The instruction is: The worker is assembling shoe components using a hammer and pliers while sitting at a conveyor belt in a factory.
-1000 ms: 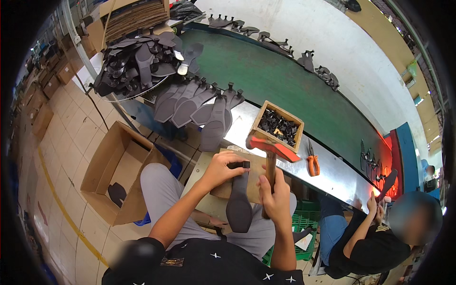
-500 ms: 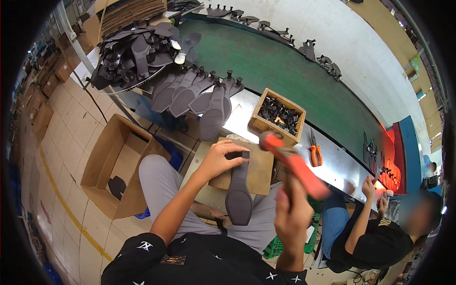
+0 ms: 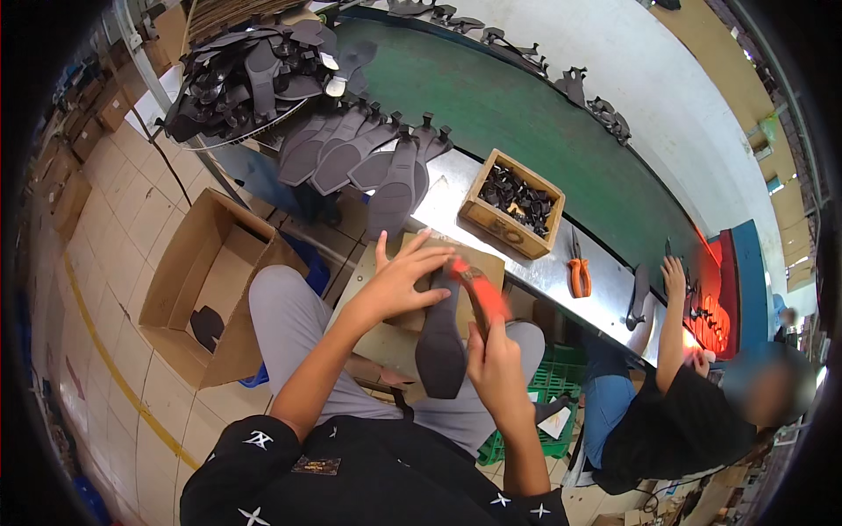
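Observation:
A dark high-heeled shoe sole [image 3: 440, 355] lies bottom up across a wooden block [image 3: 405, 317], its broad end toward me. Around its narrow heel end is my left hand [image 3: 395, 282], fingers spread, with the thumb and forefinger beside the sole. My right hand [image 3: 497, 368] is wrapped round a red hammer [image 3: 485, 296], blurred by motion. The hammer's far end is down over the heel and hides the heel tip.
Upturned soles [image 3: 395, 188] line the bench edge. A wooden box [image 3: 510, 230] holds small black pieces, with orange-handled pliers [image 3: 580, 276] to its right. A shoe pile [image 3: 254, 83] and cardboard box [image 3: 189, 298] are left. A co-worker [image 3: 693, 421] sits right, beside the green belt [image 3: 526, 114].
The hammer has swung down and left onto the heel end. My left fingers have spread from their pinch at the heel. The co-worker's hand has reached farther over the bench.

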Tool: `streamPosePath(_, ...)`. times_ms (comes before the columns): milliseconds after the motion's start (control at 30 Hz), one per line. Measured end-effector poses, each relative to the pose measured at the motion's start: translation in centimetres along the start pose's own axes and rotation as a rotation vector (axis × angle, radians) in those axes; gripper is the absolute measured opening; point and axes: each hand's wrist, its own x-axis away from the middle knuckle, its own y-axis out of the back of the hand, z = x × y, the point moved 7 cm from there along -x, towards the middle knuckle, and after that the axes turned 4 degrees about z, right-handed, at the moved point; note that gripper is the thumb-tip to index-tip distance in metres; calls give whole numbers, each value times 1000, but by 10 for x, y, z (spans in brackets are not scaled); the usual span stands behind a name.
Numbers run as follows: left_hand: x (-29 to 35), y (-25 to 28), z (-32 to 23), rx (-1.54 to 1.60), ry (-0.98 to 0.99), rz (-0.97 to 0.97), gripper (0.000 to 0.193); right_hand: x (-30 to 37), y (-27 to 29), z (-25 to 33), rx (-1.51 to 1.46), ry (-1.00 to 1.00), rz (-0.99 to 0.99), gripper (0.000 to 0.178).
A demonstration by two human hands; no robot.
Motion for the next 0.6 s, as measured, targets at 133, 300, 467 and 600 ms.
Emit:
streamPosePath(133, -2, 4, 0, -9, -6, -83, 44, 11, 45, 13, -118, -38, -168, 34)
streamPosePath(300, 37, 31, -62, 377, -282, -106, 19, -5, 46, 13, 72, 202, -284, 35)
streamPosePath(467, 89, 49, -102, 887, -34, 137, 26, -28, -14, -6, 482, 193, 77, 52)
streamPosePath(600, 103, 51, -111, 1048, -40, 192, 24, -9, 38, 61, 149, 546, 183, 44)
